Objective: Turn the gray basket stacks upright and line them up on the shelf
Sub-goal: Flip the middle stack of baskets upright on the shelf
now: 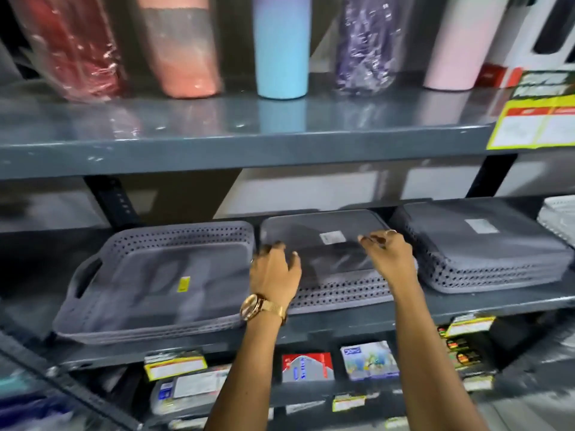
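Middle stack: gray perforated plastic basket stack (pixel 326 259), bottom side up, on the dark gray metal shelf (pixel 342 321), between two like stacks; a small white label shows on its flat base.
Left stack: gray perforated plastic baskets (pixel 155 281), opening upward, with a cut-out handle at the left end and a yellow sticker inside.
Right stack: gray perforated baskets (pixel 485 244), bottom side up, with a pale label on top.
Left hand (pixel 273 275): fingers spread and loose, resting on the middle stack's left edge, gripping nothing; a gold wristwatch (pixel 261 307) sits on the wrist.
Right hand (pixel 389 250): fingers curled on top of the middle stack near its label; whether it pinches anything I cannot tell.
Hard to make out: the whole view is motion-blurred; the tags on the shelf edge are unreadable.
Cut off: the tall coloured tumblers (pixel 281 45) on the upper shelf lose their tops at the frame edge.
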The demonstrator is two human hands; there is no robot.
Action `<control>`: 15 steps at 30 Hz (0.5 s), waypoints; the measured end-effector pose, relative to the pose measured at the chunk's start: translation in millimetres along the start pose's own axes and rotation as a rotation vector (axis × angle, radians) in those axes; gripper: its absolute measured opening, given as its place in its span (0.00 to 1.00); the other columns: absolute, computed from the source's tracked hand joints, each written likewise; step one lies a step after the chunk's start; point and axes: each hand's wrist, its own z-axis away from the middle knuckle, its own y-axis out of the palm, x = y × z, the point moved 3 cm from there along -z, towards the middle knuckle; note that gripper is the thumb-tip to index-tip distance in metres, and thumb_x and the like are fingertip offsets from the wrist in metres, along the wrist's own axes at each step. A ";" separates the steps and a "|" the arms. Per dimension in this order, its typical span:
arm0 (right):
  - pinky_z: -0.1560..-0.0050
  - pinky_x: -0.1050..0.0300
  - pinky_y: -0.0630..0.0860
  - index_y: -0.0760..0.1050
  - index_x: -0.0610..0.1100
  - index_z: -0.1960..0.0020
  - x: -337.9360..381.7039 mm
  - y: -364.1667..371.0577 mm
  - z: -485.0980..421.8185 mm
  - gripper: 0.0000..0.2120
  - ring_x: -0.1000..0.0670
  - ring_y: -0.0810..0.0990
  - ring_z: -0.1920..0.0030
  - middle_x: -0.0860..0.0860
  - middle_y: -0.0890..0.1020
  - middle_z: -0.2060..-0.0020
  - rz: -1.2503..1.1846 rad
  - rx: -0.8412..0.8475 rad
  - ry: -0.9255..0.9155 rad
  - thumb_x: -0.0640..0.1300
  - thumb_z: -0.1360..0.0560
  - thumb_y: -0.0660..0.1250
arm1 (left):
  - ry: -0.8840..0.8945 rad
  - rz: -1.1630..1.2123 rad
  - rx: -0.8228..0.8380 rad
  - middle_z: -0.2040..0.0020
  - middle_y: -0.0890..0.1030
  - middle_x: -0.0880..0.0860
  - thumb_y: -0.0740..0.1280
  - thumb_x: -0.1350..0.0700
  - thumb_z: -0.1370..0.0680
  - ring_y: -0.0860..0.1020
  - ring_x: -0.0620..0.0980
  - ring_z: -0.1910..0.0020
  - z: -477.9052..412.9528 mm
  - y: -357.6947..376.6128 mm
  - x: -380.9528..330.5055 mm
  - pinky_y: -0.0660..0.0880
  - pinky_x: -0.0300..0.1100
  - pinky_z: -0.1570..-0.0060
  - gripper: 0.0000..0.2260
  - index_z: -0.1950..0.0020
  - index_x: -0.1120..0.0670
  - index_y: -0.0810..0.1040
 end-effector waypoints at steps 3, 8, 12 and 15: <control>0.49 0.50 0.75 0.78 0.36 0.44 -32.0 -22.9 -29.2 0.21 0.37 0.80 0.44 0.38 0.82 0.48 0.082 0.013 0.011 0.52 0.29 0.70 | -0.139 -0.196 -0.036 0.41 0.79 0.62 0.58 0.44 0.22 0.76 0.64 0.42 2.1 22.8 -9.9 0.72 0.53 0.43 0.20 0.41 0.58 0.76; 0.55 0.49 0.74 0.76 0.33 0.52 -72.1 -21.7 -71.3 0.23 0.38 0.81 0.50 0.37 0.82 0.53 0.072 0.218 0.078 0.51 0.35 0.75 | -0.404 -0.163 -0.032 0.27 0.62 0.66 0.54 0.37 0.22 0.66 0.69 0.32 -4.9 40.8 -24.3 0.65 0.61 0.35 0.33 0.26 0.59 0.59; 0.47 0.49 0.75 0.72 0.32 0.43 -74.1 -22.4 -83.7 0.26 0.39 0.79 0.44 0.40 0.80 0.48 -0.056 0.281 0.178 0.49 0.31 0.73 | -0.496 -0.091 -0.068 0.27 0.61 0.66 0.55 0.35 0.24 0.67 0.70 0.33 -21.5 50.8 -22.9 0.65 0.64 0.35 0.35 0.26 0.58 0.57; 0.36 0.48 0.71 0.71 0.34 0.35 -72.9 -28.5 -87.0 0.33 0.38 0.74 0.35 0.37 0.77 0.36 -0.194 0.216 0.231 0.57 0.29 0.70 | -0.522 -0.119 -0.071 0.28 0.63 0.67 0.56 0.35 0.24 0.65 0.68 0.31 -26.4 62.2 -28.1 0.62 0.63 0.33 0.36 0.26 0.58 0.59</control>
